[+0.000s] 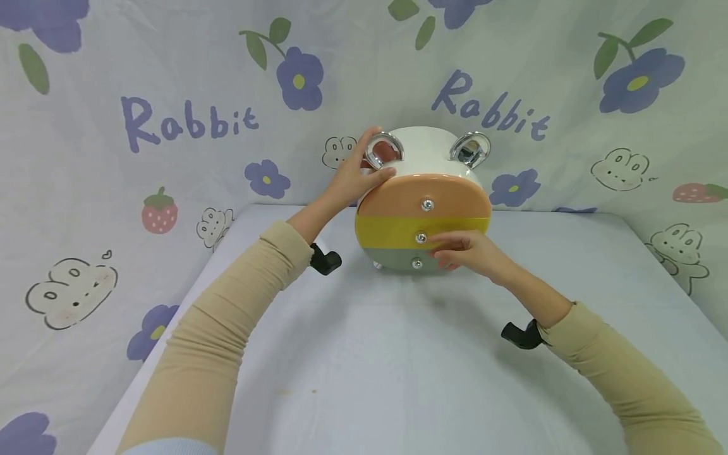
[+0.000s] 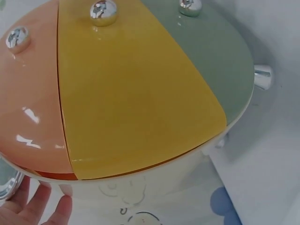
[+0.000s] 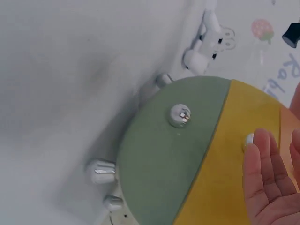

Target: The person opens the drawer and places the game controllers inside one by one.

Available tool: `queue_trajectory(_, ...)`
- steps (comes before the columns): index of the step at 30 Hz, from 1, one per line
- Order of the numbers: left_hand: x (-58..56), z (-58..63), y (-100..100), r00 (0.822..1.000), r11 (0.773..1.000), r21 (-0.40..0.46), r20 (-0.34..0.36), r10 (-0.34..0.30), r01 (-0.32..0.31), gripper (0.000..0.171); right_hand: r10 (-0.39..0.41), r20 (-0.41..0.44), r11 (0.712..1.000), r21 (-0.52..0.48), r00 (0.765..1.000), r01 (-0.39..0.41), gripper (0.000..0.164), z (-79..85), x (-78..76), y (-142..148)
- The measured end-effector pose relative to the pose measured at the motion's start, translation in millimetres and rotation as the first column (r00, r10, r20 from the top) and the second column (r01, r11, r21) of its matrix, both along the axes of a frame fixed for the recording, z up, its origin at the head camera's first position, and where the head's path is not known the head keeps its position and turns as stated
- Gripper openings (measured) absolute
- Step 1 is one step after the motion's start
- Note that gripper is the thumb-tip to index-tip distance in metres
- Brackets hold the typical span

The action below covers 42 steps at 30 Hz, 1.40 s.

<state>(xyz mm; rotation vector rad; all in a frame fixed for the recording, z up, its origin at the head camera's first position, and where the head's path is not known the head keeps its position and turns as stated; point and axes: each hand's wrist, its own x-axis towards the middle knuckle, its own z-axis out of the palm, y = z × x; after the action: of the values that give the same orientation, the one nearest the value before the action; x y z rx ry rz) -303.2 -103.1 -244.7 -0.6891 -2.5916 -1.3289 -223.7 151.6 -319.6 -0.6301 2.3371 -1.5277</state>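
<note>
A small round chest of drawers (image 1: 423, 148) has a white body, two shiny ring-like ears and three drawer fronts: orange (image 1: 392, 201), yellow (image 1: 381, 232) and green (image 1: 389, 258). Each front bears a shiny round knob. My left hand (image 1: 355, 177) rests at the chest's upper left, fingers beside the left ear (image 1: 400, 144), thumb across the white top. In the left wrist view, its fingertips lie along the side wall. My right hand (image 1: 474, 253) reaches the yellow drawer with fairly straight fingers, fingertips right at its knob (image 1: 421, 237). In the right wrist view, they partly cover that knob.
The chest stands on short silver feet (image 2: 263, 77) on a white-covered table (image 1: 364, 354). Behind it hangs a cloth (image 1: 193, 57) printed with rabbits and flowers. A black curved piece (image 1: 326, 260) sits at the left wrist, another (image 1: 522, 335) at the right.
</note>
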Motion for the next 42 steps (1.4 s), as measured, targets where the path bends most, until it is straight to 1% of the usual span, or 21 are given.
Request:
queue_trajectory(5, 0.9, 0.9, 0, 1.0, 1.0, 0.005, -0.004, -0.003, 0.003, 0.078, -0.023, -0.04, 1.0, 0.007, 0.999, 0.024, 0.038, 15.1, 6.2, 5)
queue_trajectory(8, 2.0, 1.0, 0, 1.0, 1.0, 0.01, -0.005, -0.005, 0.006, 0.078, -0.043, -0.048, 0.999, 0.021, 0.998, 0.044, 0.039, 22.1, 10.1, 8)
queue_trajectory(11, 2.5, 1.0, 0, 1.0, 1.0, 0.019, -0.007, -0.011, 0.011, 0.077, -0.059, -0.052, 0.998, 0.03, 0.997, 0.061, 0.04, 25.3, 13.9, 9)
queue_trajectory(14, 2.0, 0.8, 0, 1.0, 1.0, 0.019, -0.005, -0.013, 0.013, 0.077, -0.064, -0.054, 0.997, 0.031, 0.996, 0.065, 0.041, 24.4, 18.3, 9)
queue_trajectory(22, 1.6, 1.5, 0, 1.0, 1.0, 0.0, -0.002, -0.001, 0.001, 0.077, -0.055, -0.05, 0.997, 0.048, 0.997, 0.057, 0.041, 11.1, 28.9, 8)
queue_trajectory(27, 1.5, 1.4, 0, 1.0, 1.0, 0.013, 0.003, -0.006, 0.006, 0.077, -0.048, -0.037, 0.997, 0.051, 0.998, 0.05, 0.041, 0.8, 30.9, 7)
queue_trajectory(36, 0.8, 0.6, -1, 1.0, 1.0, 0.009, 0.012, 0.004, -0.004, 0.078, -0.055, -0.006, 0.996, 0.063, 0.998, 0.055, 0.044, -23.0, 24.7, 3)
queue_trajectory(42, 1.1, 1.1, 0, 1.0, 1.0, 0.001, 0.011, 0.001, -0.001, 0.078, -0.07, -0.009, 0.995, 0.065, 0.998, 0.07, 0.044, -36.1, 17.3, -1)
